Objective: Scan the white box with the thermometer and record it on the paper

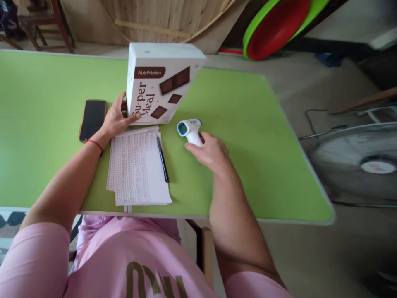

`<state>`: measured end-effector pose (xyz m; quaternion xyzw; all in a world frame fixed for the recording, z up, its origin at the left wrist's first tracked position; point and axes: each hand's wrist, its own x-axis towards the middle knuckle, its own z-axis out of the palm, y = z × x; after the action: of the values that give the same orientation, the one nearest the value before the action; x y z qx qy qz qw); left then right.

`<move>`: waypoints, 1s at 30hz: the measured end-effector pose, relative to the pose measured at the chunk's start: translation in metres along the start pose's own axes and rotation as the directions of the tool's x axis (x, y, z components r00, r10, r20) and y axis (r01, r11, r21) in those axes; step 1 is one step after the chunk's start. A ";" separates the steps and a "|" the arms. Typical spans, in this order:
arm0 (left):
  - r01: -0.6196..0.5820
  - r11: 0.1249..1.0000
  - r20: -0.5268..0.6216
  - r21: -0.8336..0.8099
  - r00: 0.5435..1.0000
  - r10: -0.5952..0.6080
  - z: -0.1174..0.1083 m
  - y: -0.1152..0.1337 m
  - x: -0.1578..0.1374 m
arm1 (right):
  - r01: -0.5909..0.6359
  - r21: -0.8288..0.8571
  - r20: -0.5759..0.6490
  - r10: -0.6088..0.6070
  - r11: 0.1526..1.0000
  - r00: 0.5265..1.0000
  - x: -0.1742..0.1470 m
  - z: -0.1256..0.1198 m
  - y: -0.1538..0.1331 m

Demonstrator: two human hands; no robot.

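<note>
My left hand (118,116) grips the lower left corner of a white box (164,78), thumb across its front and fingers round the side. Brown lettering and pictures of dark bars cover the box front. In my right hand (214,150) is a white infrared thermometer (190,130) with a blue-rimmed screen, my fingers closed round its handle. Handwritten sheets of paper (136,169) lie below the box, near the table's front edge. A black pen (163,159) rests on their right side. Left of my left hand lies a dark phone (92,120) in an orange-edged case.
The green table (260,174) ends on the right at a pale rim. Beyond that edge stands a floor fan (366,161) with cables on the floor. Behind the table are red and green basins (279,29) and a wooden chair (46,25) at the far left.
</note>
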<state>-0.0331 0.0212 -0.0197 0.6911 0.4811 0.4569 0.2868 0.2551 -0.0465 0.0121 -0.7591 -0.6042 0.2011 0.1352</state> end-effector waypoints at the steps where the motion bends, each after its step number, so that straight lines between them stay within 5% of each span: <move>1: 0.018 1.000 -0.002 0.003 1.000 -0.018 -0.001 0.007 -0.002 | 0.030 0.171 -0.031 -0.025 0.985 0.999 -0.001 0.001 -0.001; 2: 0.043 0.999 -0.004 0.021 0.999 -0.043 -0.002 0.013 -0.003 | 0.084 0.375 -0.070 -0.063 0.923 0.996 -0.003 0.002 -0.003; 4: 0.082 0.995 -0.003 0.058 0.997 -0.082 -0.004 0.022 -0.005 | 0.208 0.728 -0.165 -0.128 0.653 0.978 -0.009 0.006 -0.010; 6: 0.092 0.993 -0.004 0.078 0.996 -0.092 -0.006 0.028 -0.006 | 0.243 0.891 -0.164 -0.227 0.384 0.960 -0.018 0.014 -0.019; 8: 0.091 0.992 0.006 0.092 0.996 -0.092 -0.007 0.030 -0.007 | 0.165 0.947 -0.063 -0.344 0.276 0.937 -0.027 0.025 -0.029; 15: 0.068 0.995 0.066 0.070 0.995 -0.073 -0.012 0.032 -0.008 | 0.106 0.968 0.006 -0.443 0.227 0.896 -0.034 0.056 -0.046; 25: 0.064 0.998 0.067 0.005 0.996 -0.064 -0.007 0.037 -0.009 | -0.064 0.987 0.128 -0.479 0.148 0.868 -0.040 0.053 -0.057; 30: 0.028 0.999 0.074 0.019 0.997 -0.029 -0.007 0.035 -0.009 | -0.038 0.988 0.111 -0.503 0.153 0.857 -0.038 0.054 -0.055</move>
<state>-0.0262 -0.0001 0.0092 0.7029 0.4841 0.4226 0.3048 0.1747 -0.0728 -0.0056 -0.3280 -0.4634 0.6688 0.4801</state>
